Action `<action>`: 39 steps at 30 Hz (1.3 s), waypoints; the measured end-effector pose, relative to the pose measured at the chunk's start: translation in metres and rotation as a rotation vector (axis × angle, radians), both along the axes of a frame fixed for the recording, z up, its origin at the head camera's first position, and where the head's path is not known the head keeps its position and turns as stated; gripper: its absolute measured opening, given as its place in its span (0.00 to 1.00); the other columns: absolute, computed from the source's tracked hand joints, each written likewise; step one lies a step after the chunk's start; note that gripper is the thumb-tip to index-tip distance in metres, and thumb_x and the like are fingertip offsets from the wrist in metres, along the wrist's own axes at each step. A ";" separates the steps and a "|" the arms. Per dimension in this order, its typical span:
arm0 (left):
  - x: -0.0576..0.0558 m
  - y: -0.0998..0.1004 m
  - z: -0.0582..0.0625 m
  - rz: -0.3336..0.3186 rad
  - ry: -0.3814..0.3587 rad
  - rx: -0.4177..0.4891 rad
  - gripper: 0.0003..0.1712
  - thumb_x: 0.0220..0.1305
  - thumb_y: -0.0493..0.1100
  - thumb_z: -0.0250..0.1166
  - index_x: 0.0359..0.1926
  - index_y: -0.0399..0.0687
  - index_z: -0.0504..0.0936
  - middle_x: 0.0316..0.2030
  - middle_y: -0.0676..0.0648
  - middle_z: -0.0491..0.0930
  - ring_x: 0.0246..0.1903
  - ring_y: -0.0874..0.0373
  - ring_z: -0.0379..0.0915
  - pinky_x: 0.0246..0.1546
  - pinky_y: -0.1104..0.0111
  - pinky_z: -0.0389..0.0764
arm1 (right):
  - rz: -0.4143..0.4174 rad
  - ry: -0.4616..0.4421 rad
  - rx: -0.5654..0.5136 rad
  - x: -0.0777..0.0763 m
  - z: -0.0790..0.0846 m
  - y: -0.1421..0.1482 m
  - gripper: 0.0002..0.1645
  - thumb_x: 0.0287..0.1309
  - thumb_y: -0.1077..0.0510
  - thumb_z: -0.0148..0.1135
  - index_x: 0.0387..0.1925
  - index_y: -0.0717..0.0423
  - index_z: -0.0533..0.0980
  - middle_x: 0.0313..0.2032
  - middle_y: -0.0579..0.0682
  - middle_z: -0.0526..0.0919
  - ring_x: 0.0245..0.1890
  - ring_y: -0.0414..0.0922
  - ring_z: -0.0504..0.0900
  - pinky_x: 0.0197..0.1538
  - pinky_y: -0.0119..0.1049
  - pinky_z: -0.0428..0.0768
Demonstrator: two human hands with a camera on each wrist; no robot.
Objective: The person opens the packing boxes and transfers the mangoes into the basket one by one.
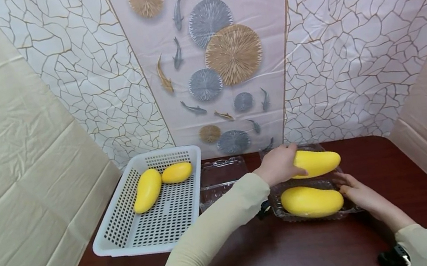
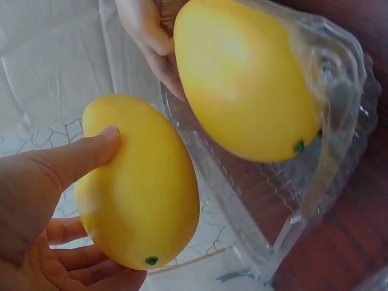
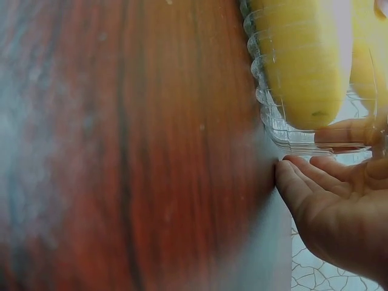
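Note:
My left hand [image 1: 280,165] grips a yellow mango [image 1: 317,162] by one end, thumb on one side and fingers on the other, and holds it up above a clear plastic box [image 1: 275,210]. Inside the box, toward its near side, lies another mango [image 1: 311,201]. Both show a small green stem spot in the left wrist view. My right hand [image 1: 357,193] is at the box's right end. Its fingers [image 3: 321,176] are mostly straight and rest against the end wall; one finger shows through the clear plastic in the right wrist view.
A white perforated basket [image 1: 165,247] at the left holds two mangoes, a long one [image 1: 148,191] and a smaller one [image 1: 177,173]. Between basket and box, a second clear plastic box [image 1: 222,171] is partly hidden by my left arm. Patterned cloth hangs behind the dark wooden table [image 1: 259,257].

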State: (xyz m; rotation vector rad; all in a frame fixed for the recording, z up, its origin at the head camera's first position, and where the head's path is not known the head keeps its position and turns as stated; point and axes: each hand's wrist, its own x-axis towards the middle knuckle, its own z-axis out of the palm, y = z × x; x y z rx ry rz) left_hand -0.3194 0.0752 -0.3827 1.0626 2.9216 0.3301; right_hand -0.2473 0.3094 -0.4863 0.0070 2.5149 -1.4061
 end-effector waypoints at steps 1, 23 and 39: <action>0.000 -0.001 0.002 -0.003 0.001 0.002 0.42 0.60 0.65 0.70 0.69 0.49 0.70 0.49 0.52 0.80 0.41 0.62 0.78 0.36 0.72 0.78 | -0.001 0.001 0.000 0.001 0.000 0.001 0.38 0.73 0.63 0.32 0.76 0.73 0.33 0.72 0.78 0.43 0.70 0.74 0.51 0.66 0.66 0.63; -0.034 -0.102 0.040 0.132 0.078 0.013 0.39 0.62 0.60 0.71 0.64 0.42 0.71 0.49 0.44 0.80 0.42 0.54 0.79 0.42 0.62 0.80 | -0.020 0.032 0.000 0.002 -0.002 0.003 0.36 0.74 0.64 0.34 0.76 0.74 0.37 0.71 0.79 0.47 0.68 0.74 0.56 0.64 0.65 0.66; -0.036 -0.219 0.059 0.314 0.052 0.087 0.37 0.61 0.54 0.74 0.62 0.39 0.71 0.47 0.42 0.77 0.40 0.51 0.76 0.41 0.59 0.80 | -0.009 0.033 -0.005 0.003 -0.001 0.002 0.36 0.74 0.63 0.34 0.76 0.73 0.38 0.71 0.79 0.46 0.69 0.74 0.54 0.65 0.66 0.64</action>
